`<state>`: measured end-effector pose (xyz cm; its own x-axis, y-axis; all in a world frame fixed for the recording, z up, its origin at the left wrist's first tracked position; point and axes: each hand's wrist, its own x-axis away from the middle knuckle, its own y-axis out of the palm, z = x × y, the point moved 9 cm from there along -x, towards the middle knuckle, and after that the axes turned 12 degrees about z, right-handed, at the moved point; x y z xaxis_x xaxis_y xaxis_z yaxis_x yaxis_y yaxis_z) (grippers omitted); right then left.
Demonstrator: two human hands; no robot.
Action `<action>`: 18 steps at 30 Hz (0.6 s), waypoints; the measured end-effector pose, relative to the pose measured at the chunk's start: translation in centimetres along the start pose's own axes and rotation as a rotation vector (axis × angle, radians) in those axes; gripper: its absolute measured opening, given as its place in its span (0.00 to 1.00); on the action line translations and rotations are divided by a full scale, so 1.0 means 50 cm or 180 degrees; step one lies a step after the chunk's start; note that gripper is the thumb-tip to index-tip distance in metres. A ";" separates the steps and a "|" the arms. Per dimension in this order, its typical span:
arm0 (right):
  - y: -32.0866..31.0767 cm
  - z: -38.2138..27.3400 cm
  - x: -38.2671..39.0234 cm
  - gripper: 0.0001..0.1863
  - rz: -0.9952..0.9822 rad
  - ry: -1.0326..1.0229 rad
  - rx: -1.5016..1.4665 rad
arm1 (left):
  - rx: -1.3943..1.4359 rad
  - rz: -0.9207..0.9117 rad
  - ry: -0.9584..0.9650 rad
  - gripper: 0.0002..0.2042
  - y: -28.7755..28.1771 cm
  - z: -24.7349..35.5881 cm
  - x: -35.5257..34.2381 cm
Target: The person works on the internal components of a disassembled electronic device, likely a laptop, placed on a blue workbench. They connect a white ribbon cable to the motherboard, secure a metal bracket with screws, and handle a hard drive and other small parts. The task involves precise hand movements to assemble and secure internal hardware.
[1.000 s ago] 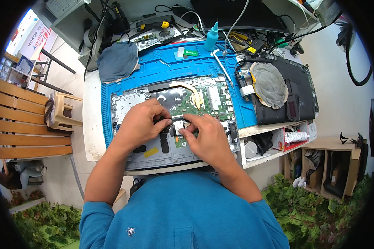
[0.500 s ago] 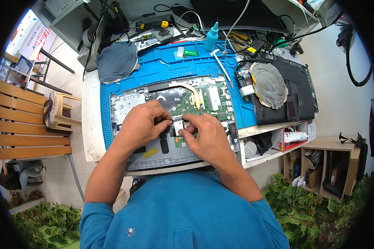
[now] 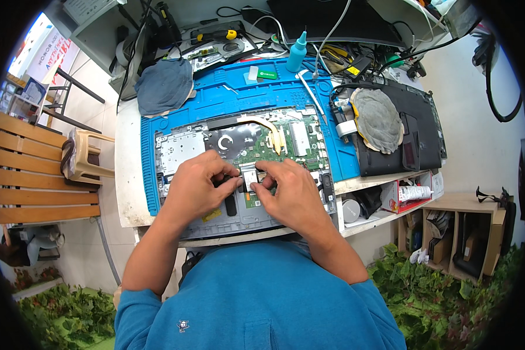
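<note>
An opened laptop (image 3: 256,220) lies with its inner side up, showing a green circuit board (image 3: 262,153) and a copper heat pipe (image 3: 267,121). Near its front middle is a small silver-white module (image 3: 249,177), its exact kind unclear. My right hand (image 3: 291,188) closes thumb and forefinger at the module's right edge. Just left of the module, my left hand (image 3: 198,182) has its fingers curled and thumb and forefinger close together; anything between them is too small to see. A black pad-like part (image 3: 231,205) and yellow tape (image 3: 212,215) sit by that hand.
The laptop rests on a blue work mat (image 3: 216,87). Around it are a cloth-covered pad (image 3: 164,84), a teal bottle (image 3: 297,52), a white-tipped tool (image 3: 311,90), a grey round pad (image 3: 378,119) and a black laptop body (image 3: 421,116). Tools and cables crowd the back.
My left hand has shifted slightly down and left, uncovering more of the black plate behind it. Its thumb and forefinger have parted a little. The right hand stays almost where it was.
</note>
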<state>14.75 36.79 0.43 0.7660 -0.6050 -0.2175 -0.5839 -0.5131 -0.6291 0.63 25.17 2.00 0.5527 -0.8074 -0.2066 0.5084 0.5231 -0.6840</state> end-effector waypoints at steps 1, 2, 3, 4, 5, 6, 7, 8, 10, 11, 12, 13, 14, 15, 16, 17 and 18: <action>0.000 -0.001 -0.001 0.20 -0.0008 0.0001 -0.0003 | 0.0030 0.0026 -0.0016 0.08 0.002 0.002 0.007; 0.000 -0.001 -0.001 0.20 -0.0015 0.0002 -0.0006 | 0.0060 0.0052 -0.0031 0.08 0.007 0.003 0.014; 0.000 -0.001 -0.001 0.20 -0.0030 0.0016 0.0007 | 0.0094 0.0076 -0.0045 0.08 0.011 0.003 0.018; 0.000 0.000 -0.002 0.20 -0.0045 0.0029 0.0021 | 0.0059 0.0065 -0.0065 0.08 0.016 0.002 0.020; 0.000 0.001 -0.002 0.20 -0.0060 0.0043 0.0035 | 0.0024 0.0053 -0.0084 0.08 0.020 0.000 0.022; -0.001 0.001 -0.002 0.20 -0.0016 0.0038 0.0009 | -0.0009 0.0041 -0.0101 0.08 0.023 0.000 0.022; -0.002 0.001 -0.001 0.20 0.0028 0.0032 -0.0016 | 0.0015 0.0057 -0.0204 0.09 0.024 -0.003 0.022; -0.002 0.002 0.000 0.19 0.0070 0.0026 -0.0042 | 0.0039 0.0075 -0.0307 0.10 0.025 -0.006 0.022; -0.003 0.000 0.001 0.18 0.0136 -0.0023 -0.0150 | 0.0029 0.0038 -0.0550 0.12 0.027 -0.013 0.020; -0.003 0.000 0.002 0.17 0.0167 -0.0049 -0.0205 | -0.0003 -0.0021 -0.0690 0.13 0.025 -0.012 0.017; -0.003 -0.002 0.004 0.16 0.0228 -0.0118 -0.0216 | -0.0036 -0.0083 -0.0833 0.14 0.025 -0.015 0.017; -0.003 -0.003 0.006 0.15 0.0289 -0.0188 -0.0227 | -0.0008 -0.0077 -0.0884 0.15 0.026 -0.017 0.016; -0.003 -0.005 0.009 0.15 0.0349 -0.0258 -0.0239 | 0.0021 -0.0070 -0.0934 0.16 0.027 -0.018 0.016; -0.003 -0.004 0.011 0.14 0.0401 -0.0276 -0.0212 | 0.0048 -0.0062 -0.0986 0.16 0.028 -0.020 0.016; -0.004 -0.004 0.013 0.14 0.0453 -0.0294 -0.0184 | 0.0009 -0.0131 -0.1037 0.17 0.031 -0.019 0.015; -0.006 -0.004 0.015 0.14 0.0505 -0.0311 -0.0157 | -0.0029 -0.0201 -0.1086 0.17 0.032 -0.016 0.014; -0.007 -0.005 0.017 0.14 0.0511 -0.0305 -0.0152 | -0.0067 -0.0271 -0.1138 0.18 0.035 -0.016 0.014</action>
<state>15.52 36.30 0.67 0.6827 -0.6217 -0.3838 -0.7110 -0.4443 -0.5450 1.38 25.28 0.09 0.7068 -0.6994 0.1066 0.5507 0.4494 -0.7034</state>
